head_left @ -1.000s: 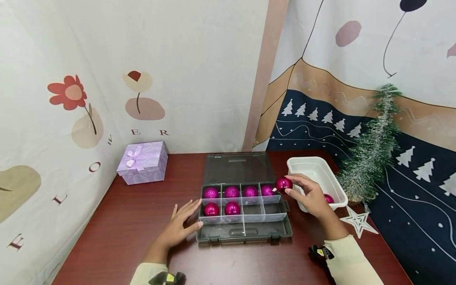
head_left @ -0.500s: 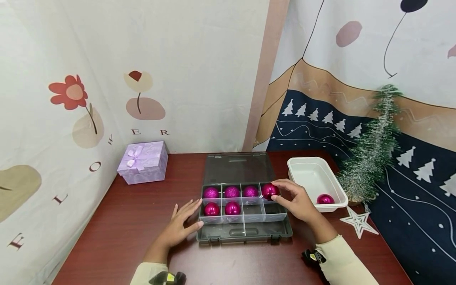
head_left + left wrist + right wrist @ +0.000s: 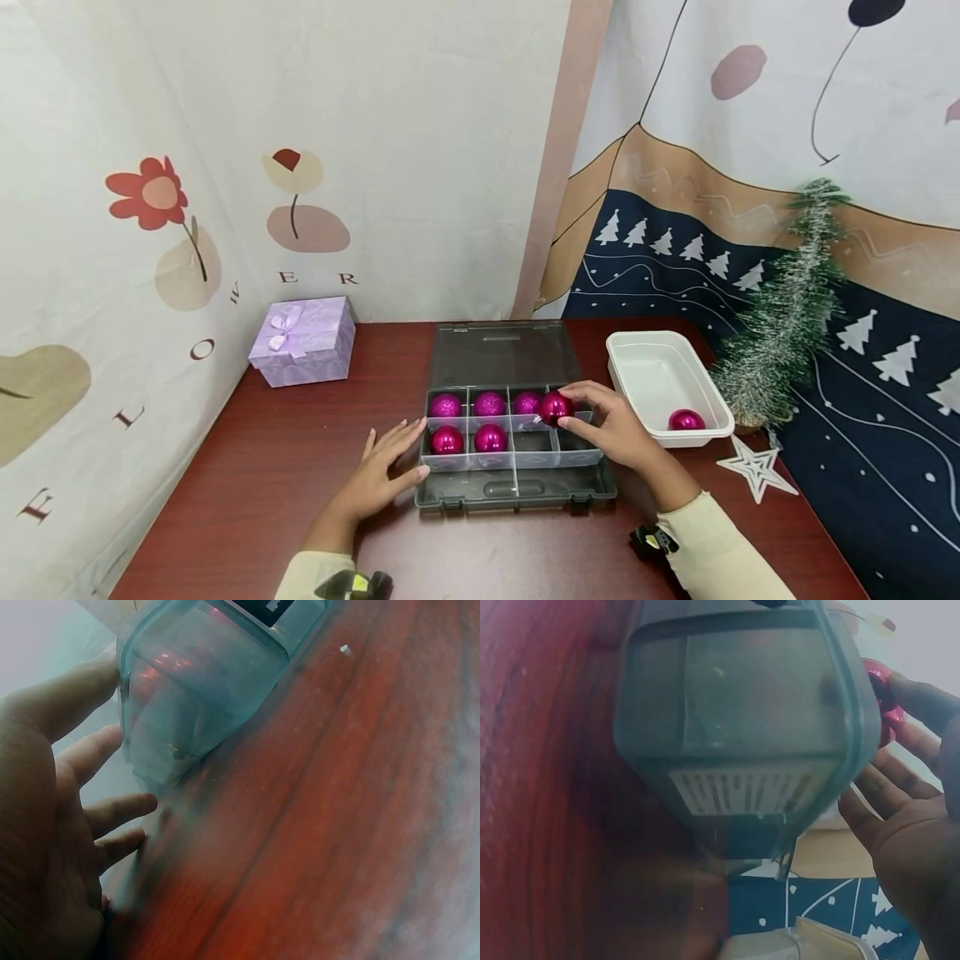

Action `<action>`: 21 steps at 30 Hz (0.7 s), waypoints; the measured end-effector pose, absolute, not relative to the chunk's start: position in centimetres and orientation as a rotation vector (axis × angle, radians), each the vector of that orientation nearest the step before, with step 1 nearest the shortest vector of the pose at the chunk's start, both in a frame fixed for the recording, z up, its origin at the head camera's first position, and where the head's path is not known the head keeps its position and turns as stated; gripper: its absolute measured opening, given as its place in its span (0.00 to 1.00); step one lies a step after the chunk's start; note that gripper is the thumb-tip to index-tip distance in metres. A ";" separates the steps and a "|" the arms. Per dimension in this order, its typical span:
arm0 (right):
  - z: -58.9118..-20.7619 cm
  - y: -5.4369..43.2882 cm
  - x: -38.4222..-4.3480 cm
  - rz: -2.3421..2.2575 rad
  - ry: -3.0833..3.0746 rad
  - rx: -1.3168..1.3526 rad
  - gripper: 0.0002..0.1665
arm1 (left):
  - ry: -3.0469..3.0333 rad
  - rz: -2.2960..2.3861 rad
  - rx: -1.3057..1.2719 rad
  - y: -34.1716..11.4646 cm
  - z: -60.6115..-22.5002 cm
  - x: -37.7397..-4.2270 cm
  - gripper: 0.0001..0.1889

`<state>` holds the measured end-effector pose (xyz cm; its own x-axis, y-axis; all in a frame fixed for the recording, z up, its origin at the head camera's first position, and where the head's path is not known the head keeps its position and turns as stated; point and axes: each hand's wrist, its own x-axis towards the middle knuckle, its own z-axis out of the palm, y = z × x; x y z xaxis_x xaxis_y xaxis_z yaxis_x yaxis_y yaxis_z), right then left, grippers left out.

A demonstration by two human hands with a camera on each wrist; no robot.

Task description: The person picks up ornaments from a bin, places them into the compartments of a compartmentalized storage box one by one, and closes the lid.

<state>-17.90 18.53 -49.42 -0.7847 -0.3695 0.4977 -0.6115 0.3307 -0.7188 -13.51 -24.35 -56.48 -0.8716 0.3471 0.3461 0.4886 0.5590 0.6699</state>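
Observation:
A dark, see-through divided box (image 3: 480,483) lies with its lid (image 3: 504,354) laid back. Glittery magenta baubles (image 3: 490,404) fill the back row of compartments, and two shiny ones (image 3: 491,437) sit at the left of the row in front. My right hand (image 3: 617,425) pinches another shiny bauble (image 3: 556,407) between thumb and fingers, over the right part of the box. That bauble overlaps the back-row divider in the head view. My left hand (image 3: 378,475) has its fingers spread, with fingertips at the box's left side; the left wrist view shows them against its wall (image 3: 202,697).
To the right stands a white tub (image 3: 712,392) with one shiny bauble (image 3: 686,420) inside. A white star (image 3: 757,468) lies in front of a small tinsel tree (image 3: 787,325). A lilac gift box (image 3: 303,342) sits at the back left of the table (image 3: 225,483).
My right hand has carried the shiny bauble leftward from beside the white tub to over the divided box. My left hand stays at the box's left side.

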 end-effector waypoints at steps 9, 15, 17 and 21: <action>-49.6 17.8 -17.5 1.285 -2.472 0.908 0.22 | -2.606 -1.248 -0.719 -24.5 -57.1 -13.7 0.38; -49.8 17.2 -17.2 1.227 -2.537 0.925 0.24 | -2.579 -1.182 -0.760 -25.0 -58.8 -14.3 0.39; -49.8 17.1 -17.1 1.214 -2.543 0.939 0.24 | -2.570 -1.208 -0.754 -24.9 -58.3 -14.2 0.39; -50.0 16.8 -17.2 1.166 -2.545 0.970 0.23 | -2.573 -1.218 -0.746 -24.6 -57.3 -13.9 0.38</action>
